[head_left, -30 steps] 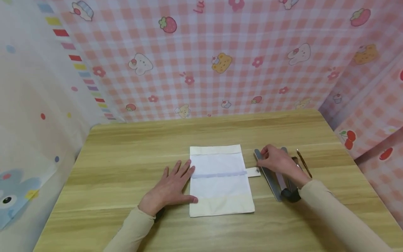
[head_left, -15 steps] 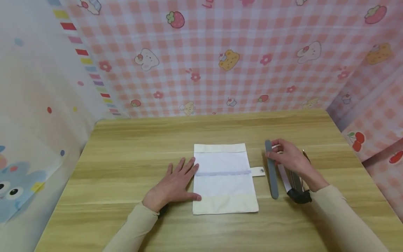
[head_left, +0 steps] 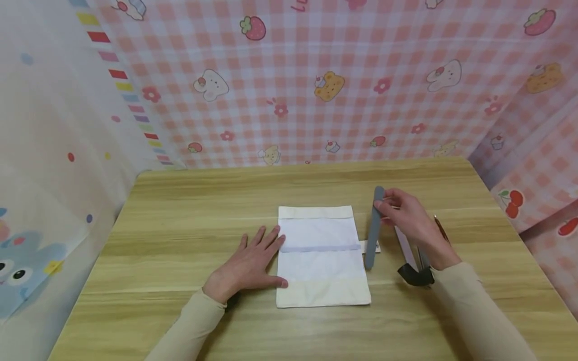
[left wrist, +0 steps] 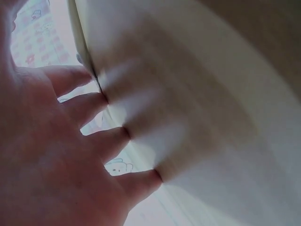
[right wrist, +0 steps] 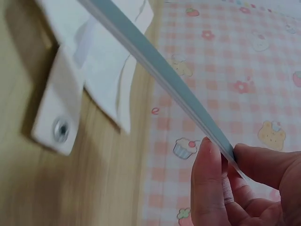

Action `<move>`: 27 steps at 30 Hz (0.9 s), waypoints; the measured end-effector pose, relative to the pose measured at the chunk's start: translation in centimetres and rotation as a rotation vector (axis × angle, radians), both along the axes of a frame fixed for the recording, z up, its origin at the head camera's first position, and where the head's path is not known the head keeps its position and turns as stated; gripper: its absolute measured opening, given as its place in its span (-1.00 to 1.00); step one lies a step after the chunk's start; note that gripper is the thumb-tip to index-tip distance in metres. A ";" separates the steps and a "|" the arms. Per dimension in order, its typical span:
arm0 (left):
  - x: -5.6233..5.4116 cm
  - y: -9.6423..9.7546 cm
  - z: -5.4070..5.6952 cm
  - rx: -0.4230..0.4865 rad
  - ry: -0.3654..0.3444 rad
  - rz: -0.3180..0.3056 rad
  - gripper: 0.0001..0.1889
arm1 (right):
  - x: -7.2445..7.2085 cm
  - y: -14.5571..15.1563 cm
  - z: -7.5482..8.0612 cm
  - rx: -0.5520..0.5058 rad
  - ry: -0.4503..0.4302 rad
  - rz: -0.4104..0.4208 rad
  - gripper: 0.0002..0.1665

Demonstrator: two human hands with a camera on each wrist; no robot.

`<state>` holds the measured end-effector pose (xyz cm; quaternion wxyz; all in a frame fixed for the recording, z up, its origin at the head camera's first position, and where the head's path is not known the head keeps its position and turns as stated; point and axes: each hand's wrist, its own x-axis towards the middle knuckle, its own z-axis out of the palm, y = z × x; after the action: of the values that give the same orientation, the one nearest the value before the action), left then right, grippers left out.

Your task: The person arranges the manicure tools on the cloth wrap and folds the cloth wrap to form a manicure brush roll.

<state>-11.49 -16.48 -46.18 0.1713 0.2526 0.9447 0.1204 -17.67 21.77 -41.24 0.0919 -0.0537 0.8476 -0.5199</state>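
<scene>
A grey nail file (head_left: pixel 374 235) with rounded ends is pinched near its far end between the thumb and fingers of my right hand (head_left: pixel 404 215). It slants over the snap tab (head_left: pixel 364 246) of a white fabric pouch (head_left: pixel 320 271). In the right wrist view, the layered edge of the file shows, with the tab's metal snap (right wrist: pixel 61 129) behind it. My left hand (head_left: pixel 248 260) lies with fingers spread at the pouch's left edge, the thumb over that edge. From the left wrist, the fingertips (left wrist: pixel 153 179) touch a pale surface.
A pale lilac strip (head_left: pixel 406 248) lies right of the pouch, partly covered by my right hand. Beyond the wrist is a thin brown stick (head_left: pixel 441 228). A black device (head_left: pixel 415 276) sits by the right wrist. Pink checked cloth (head_left: pixel 280 90) hangs behind the wooden table (head_left: pixel 203 200).
My right hand has picked up the grey nail file and carried it left, up to the pouch's tab. The left hand has stayed at the pouch's edge. The view has shifted slightly.
</scene>
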 end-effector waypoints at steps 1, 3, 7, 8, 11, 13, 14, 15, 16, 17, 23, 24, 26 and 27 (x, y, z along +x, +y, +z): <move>0.0 -0.1 0.0 0.003 -0.003 -0.001 0.14 | 0.0 -0.3 0.0 -0.019 0.002 -0.003 -0.45; 0.0 -0.2 0.1 0.011 -0.009 0.001 0.15 | -0.1 -0.8 0.1 -0.053 0.008 -0.008 -0.49; -0.1 -0.5 0.3 0.008 -0.024 0.004 0.17 | -0.4 -1.8 0.2 -0.131 0.008 -0.022 -0.53; -0.1 -0.5 0.3 0.007 -0.028 0.005 0.18 | -0.5 -2.1 0.2 -0.147 0.005 -0.024 -0.52; -0.1 -0.7 0.3 0.004 -0.044 0.006 0.18 | -0.8 -2.9 0.3 -0.186 0.000 -0.023 -0.52; -0.2 -0.8 0.3 0.002 -0.050 0.006 0.19 | -1.1 -3.5 0.3 -0.198 -0.005 -0.020 -0.53; -0.2 -0.8 0.3 0.002 -0.052 0.005 0.19 | -1.3 -3.8 0.3 -0.202 -0.005 -0.017 -0.54; -0.2 -0.8 0.3 0.001 -0.053 0.003 0.19 | -1.4 -4.0 0.3 -0.208 -0.007 -0.015 -0.55; -0.2 -0.9 0.4 0.002 -0.055 0.002 0.19 | -1.6 -4.4 0.3 -0.218 -0.009 -0.015 -0.55; -0.2 -0.9 0.4 0.002 -0.055 0.000 0.19 | -1.7 -4.6 0.4 -0.227 -0.011 -0.013 -0.55; -0.2 -1.0 0.4 0.017 -0.058 -0.007 0.19 | -2.8 -6.7 0.5 -0.247 -0.007 -0.002 -0.56; -0.2 -1.0 0.4 0.019 -0.058 -0.008 0.19 | -3.0 -7.0 0.4 -0.246 -0.004 0.000 -0.57; -0.2 -1.0 0.4 0.025 -0.059 -0.008 0.19 | -3.4 -7.8 0.4 -0.242 0.001 0.004 -0.57; -0.2 -1.0 0.4 0.026 -0.060 -0.008 0.19 | -3.5 -8.2 0.4 -0.243 0.002 0.007 -0.57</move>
<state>-11.67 -17.46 -45.74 0.1967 0.2547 0.9365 0.1394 -21.22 13.53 -40.79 0.0859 -0.0679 0.7782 -0.6184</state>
